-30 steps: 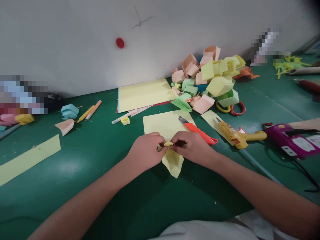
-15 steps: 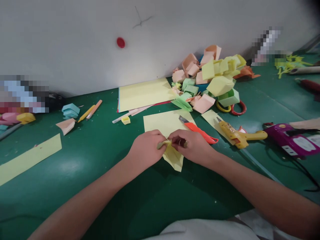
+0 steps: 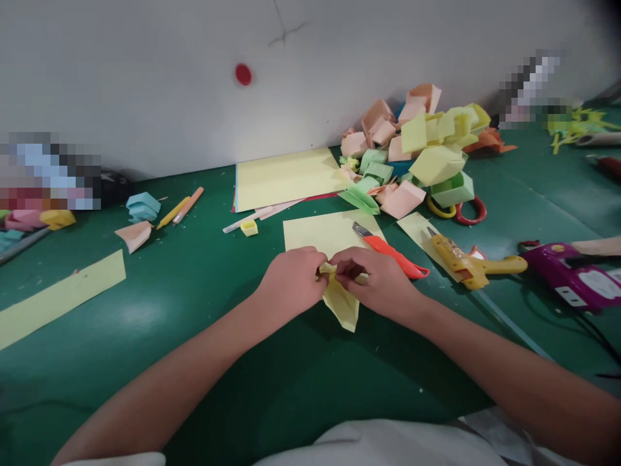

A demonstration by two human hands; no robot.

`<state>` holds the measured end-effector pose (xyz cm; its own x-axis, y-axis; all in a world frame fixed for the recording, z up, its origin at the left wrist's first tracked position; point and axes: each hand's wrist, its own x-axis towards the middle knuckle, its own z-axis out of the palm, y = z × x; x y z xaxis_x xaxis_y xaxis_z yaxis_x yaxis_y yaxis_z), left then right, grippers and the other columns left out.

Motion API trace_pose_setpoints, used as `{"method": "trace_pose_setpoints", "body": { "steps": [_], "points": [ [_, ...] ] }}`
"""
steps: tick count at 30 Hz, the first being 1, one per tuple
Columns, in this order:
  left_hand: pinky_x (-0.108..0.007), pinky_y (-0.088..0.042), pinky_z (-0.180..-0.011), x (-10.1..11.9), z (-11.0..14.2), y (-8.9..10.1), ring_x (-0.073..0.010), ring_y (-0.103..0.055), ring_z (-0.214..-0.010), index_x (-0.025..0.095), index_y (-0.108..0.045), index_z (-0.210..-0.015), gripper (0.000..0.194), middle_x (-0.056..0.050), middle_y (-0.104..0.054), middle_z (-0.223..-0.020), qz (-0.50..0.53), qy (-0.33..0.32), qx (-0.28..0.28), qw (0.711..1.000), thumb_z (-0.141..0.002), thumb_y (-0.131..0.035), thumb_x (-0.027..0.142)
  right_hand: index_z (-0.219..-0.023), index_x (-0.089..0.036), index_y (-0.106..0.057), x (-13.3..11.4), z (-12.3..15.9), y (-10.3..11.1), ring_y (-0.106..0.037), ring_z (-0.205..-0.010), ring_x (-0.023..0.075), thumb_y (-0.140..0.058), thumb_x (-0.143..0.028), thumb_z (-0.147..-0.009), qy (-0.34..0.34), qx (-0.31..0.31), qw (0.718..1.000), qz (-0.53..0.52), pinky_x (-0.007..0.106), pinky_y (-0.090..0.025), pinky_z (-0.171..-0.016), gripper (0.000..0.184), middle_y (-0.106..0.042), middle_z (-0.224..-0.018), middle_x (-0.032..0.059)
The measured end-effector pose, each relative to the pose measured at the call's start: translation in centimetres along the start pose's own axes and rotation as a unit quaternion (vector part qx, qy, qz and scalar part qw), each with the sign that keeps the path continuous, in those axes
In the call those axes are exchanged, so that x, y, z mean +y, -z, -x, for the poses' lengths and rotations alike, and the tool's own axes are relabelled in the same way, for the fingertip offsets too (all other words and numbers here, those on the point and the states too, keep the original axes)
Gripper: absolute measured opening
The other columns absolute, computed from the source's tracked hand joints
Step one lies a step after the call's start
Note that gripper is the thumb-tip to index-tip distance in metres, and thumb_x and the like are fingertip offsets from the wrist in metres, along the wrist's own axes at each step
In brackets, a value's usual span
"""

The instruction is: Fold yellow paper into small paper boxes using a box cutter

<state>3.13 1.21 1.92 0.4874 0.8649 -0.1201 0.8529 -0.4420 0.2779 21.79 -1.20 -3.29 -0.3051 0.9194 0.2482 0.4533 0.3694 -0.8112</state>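
Note:
Between my two hands is a folded piece of yellow paper (image 3: pixel 343 307), its pointed lower part hanging toward me. My left hand (image 3: pixel 295 278) is closed, pinching the upper left edge of the fold. With thumb and forefinger curled together, my right hand (image 3: pixel 376 278) pinches the same edge from the other side. Behind the hands a flat yellow sheet (image 3: pixel 323 232) lies on the green table (image 3: pixel 204 349). An orange utility knife (image 3: pixel 394 255) with its blade showing rests partly on that sheet, just beyond my right hand.
Folded paper pieces (image 3: pixel 436 165) are heaped at the back right, near scissors (image 3: pixel 470 211). A yellow glue gun (image 3: pixel 478 264) and a purple device (image 3: pixel 572 275) lie to the right. Stacked yellow sheets (image 3: pixel 288 178) sit by the wall; a paper strip (image 3: pixel 63 298) lies left.
The view has shifted slightly, so everything sits a little further right. Both hands keep their pinch on the yellow paper, with small finger movements at its top edge.

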Motion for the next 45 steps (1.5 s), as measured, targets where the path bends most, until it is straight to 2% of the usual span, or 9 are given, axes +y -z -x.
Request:
{"method": "trace_pose_setpoints", "body": {
  "steps": [4,9,13,20,26,32,36,39,45],
  "points": [
    [-0.028,-0.034,-0.055,0.1,0.0,0.1,-0.0172,-0.06,-0.068,0.018,-0.064,-0.074,0.014,-0.002,-0.064,-0.077,0.003,-0.001,-0.002,1.0,-0.087,-0.061,0.023,-0.103,-0.024,-0.065,-0.2,-0.1,-0.1,-0.068,-0.071,0.0158,-0.062,-0.012,-0.08,-0.012,0.006,1.0,-0.003,0.03,-0.059,-0.066,0.026,-0.071,-0.088,0.0017],
    [-0.028,-0.035,-0.056,0.3,-0.1,0.0,-0.0176,-0.06,-0.07,0.019,-0.064,-0.073,0.014,-0.002,-0.065,-0.077,0.013,-0.006,-0.008,1.0,-0.087,-0.062,0.023,-0.101,-0.024,-0.065,-0.2,-0.2,-0.2,-0.07,-0.077,0.0183,-0.067,-0.016,-0.08,-0.089,-0.014,0.996,-0.014,0.033,-0.059,-0.069,0.022,-0.074,-0.091,0.0026],
    [-0.027,-0.035,-0.054,0.2,0.1,-0.2,-0.0173,-0.061,-0.069,0.021,-0.066,-0.082,0.008,-0.001,-0.068,-0.078,0.028,0.014,0.003,1.0,-0.087,-0.064,0.027,-0.096,-0.024,-0.064,-0.2,-0.3,-0.2,-0.07,-0.078,0.0177,-0.065,-0.016,-0.08,-0.105,-0.006,0.994,-0.032,0.032,-0.059,-0.071,0.018,-0.074,-0.087,0.0008],
    [-0.027,-0.038,-0.057,-0.3,0.3,-0.3,-0.016,-0.062,-0.071,0.022,-0.067,-0.08,0.012,0.001,-0.07,-0.078,0.077,0.006,0.001,0.997,-0.088,-0.06,0.028,-0.082,-0.023,-0.065,-0.1,-0.2,0.1,-0.065,-0.066,0.0161,-0.064,-0.017,-0.08,-0.095,0.005,0.995,0.029,0.029,-0.052,-0.059,0.006,-0.071,-0.076,0.0002],
    [-0.028,-0.039,-0.059,-0.2,0.6,-0.6,-0.0181,-0.064,-0.085,0.022,-0.062,-0.077,0.009,0.001,-0.068,-0.085,0.023,-0.035,0.036,0.998,-0.083,-0.06,0.016,-0.077,-0.022,-0.065,-0.1,-0.1,0.2,-0.066,-0.068,0.0166,-0.061,-0.009,-0.074,-0.069,0.006,0.997,0.039,0.028,-0.051,-0.058,0.014,-0.072,-0.078,0.0007],
    [-0.025,-0.047,-0.064,-0.7,0.9,-0.3,-0.0141,-0.064,-0.078,0.022,-0.064,-0.087,0.012,0.001,-0.07,-0.094,0.123,-0.077,0.02,0.989,-0.082,-0.057,0.016,-0.074,-0.022,-0.061,0.0,-0.1,0.1,-0.065,-0.071,0.0166,-0.057,-0.003,-0.073,-0.01,0.009,0.998,0.054,0.029,-0.05,-0.061,0.02,-0.07,-0.079,0.0016],
    [-0.026,-0.047,-0.062,-0.9,0.7,-0.4,-0.0152,-0.065,-0.076,0.023,-0.068,-0.091,0.015,0.0,-0.072,-0.091,0.13,-0.046,0.006,0.99,-0.09,-0.055,0.03,-0.075,-0.021,-0.059,0.3,0.1,0.1,-0.063,-0.075,0.0163,-0.054,-0.001,-0.075,0.033,-0.003,0.998,0.055,0.029,-0.051,-0.065,0.021,-0.068,-0.085,0.0029],
    [-0.027,-0.047,-0.062,-0.8,0.6,-0.5,-0.0162,-0.066,-0.078,0.024,-0.07,-0.095,0.02,0.0,-0.073,-0.094,0.124,-0.033,-0.01,0.992,-0.09,-0.058,0.039,-0.077,-0.021,-0.06,0.4,0.2,0.1,-0.063,-0.076,0.016,-0.052,-0.001,-0.078,0.053,-0.007,0.997,0.056,0.029,-0.051,-0.065,0.021,-0.067,-0.089,0.0038],
    [-0.027,-0.045,-0.061,-0.5,0.6,-0.5,-0.0174,-0.066,-0.079,0.023,-0.07,-0.093,0.013,0.0,-0.073,-0.092,0.099,-0.017,-0.02,0.995,-0.086,-0.061,0.029,-0.085,-0.022,-0.062,-0.4,0.2,0.6,-0.064,-0.078,0.0175,-0.056,-0.005,-0.078,0.028,-0.041,0.999,0.013,0.031,-0.053,-0.068,0.019,-0.067,-0.09,0.0038]
  ]
}}
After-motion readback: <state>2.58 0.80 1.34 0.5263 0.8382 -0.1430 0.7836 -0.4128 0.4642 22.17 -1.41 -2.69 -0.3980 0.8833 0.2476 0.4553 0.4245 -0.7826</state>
